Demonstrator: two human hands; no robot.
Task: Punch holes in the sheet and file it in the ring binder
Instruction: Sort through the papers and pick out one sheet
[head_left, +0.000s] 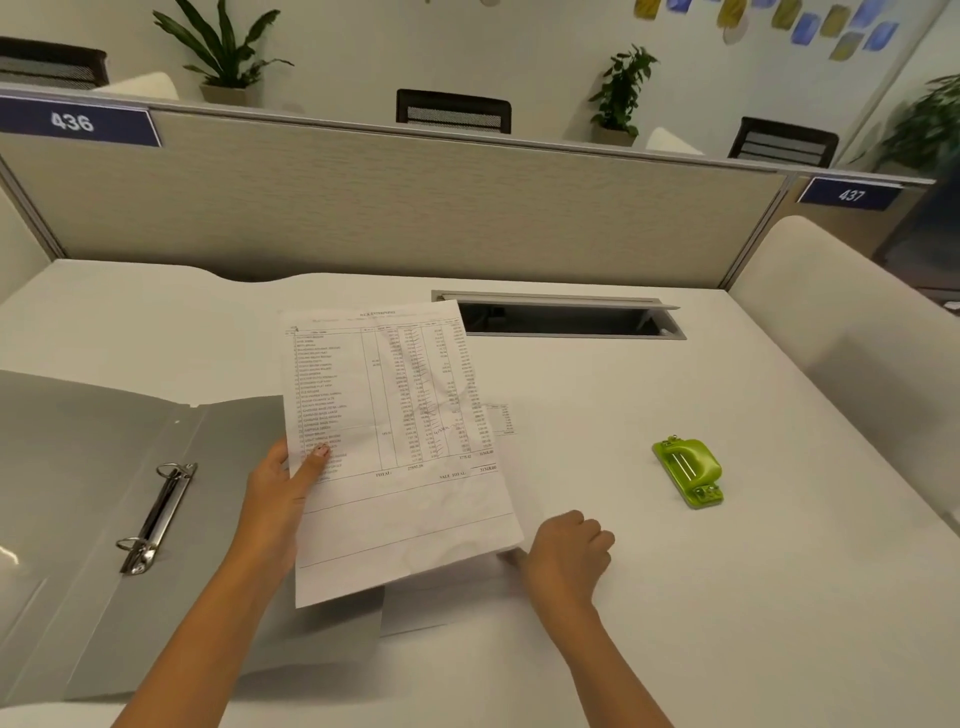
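- The printed sheet (395, 441), a table of figures with a totals line near its foot, is sitting at the centre of the frame, lifted clear of the white desk (675, 597) and tilted so its top edge is leaning toward the partition.
- The left hand (283, 493) is gripping the sheet at its left edge, slightly below mid-height; the thumb (311, 462) is pressing on the printed face and the remaining fingers are hidden behind the paper.
- The right hand (569, 551) is curling loosely closed at the sheet's lower right corner, touching or just beside that corner. Whether it is pinching the paper cannot be told, since the fingertips are turned away from the camera.
- A second printed page (501, 418) is lying flat on the desk beneath the held sheet; only a strip is showing past its right edge.
- The grey ring binder (104, 467) is lying open in the lower left of the frame, its right cover reaching under the sheet and the left forearm.
- The binder's two metal rings (156, 514) are standing left of the left hand; whether they are open or closed cannot be told.
- The green hole punch (688, 473) is resting on the desk at the right of the frame, well apart from both hands.
- A cable tray (561, 317) with its flap raised is sitting in the desk just beyond the sheet's top right corner.
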